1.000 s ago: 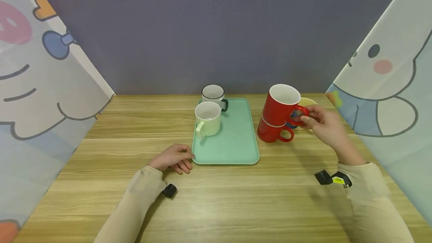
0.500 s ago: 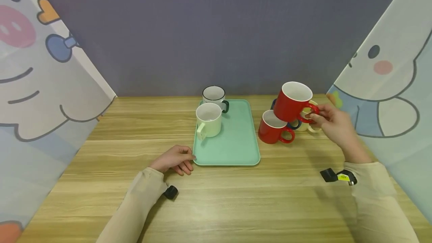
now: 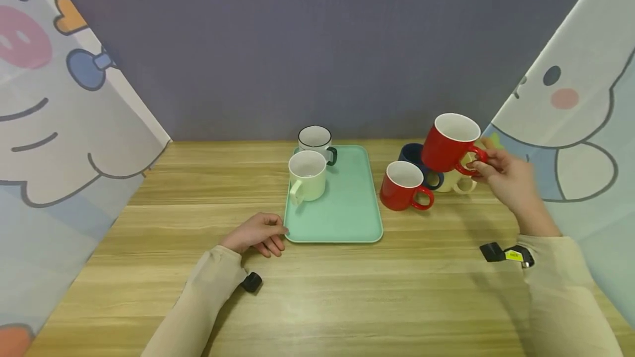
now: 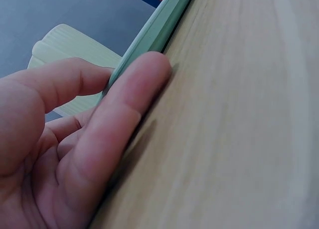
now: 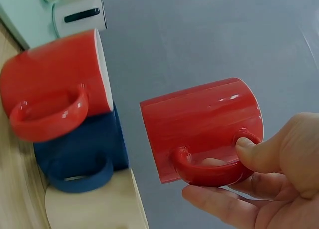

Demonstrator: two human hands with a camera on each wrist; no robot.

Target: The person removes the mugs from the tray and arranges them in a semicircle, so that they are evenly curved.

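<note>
The fingers (image 5: 214, 201) of the right hand (image 3: 513, 178) are pinching the handle of the held red mug (image 3: 444, 145), the thumb pressing on one side and the others curling under the opposite side. This mug is hanging in the air, leaning slightly, in front of the cream mug (image 5: 94, 204) and blue mug (image 5: 99, 139) as seen from the head, and is touching neither in the right wrist view.

Principal risk: the grip is bearing on the handle alone, so the weight is pulling to one side; a slackening pinch could let the body swing or drop. Second risk: neighbours are standing close. Lowering early could bring its base down on the rim of the blue or cream mug, or knock the standing red mug (image 3: 397, 194).

Further out, the left hand (image 3: 255, 234) is resting beside the tray (image 3: 347, 219), fingers loosely bent, one touching its rim; a careless push there could shift the pale green mug (image 3: 312, 186) and the black-rimmed white mug (image 3: 315, 136). All this is occupying a wooden table (image 3: 347, 296).
</note>
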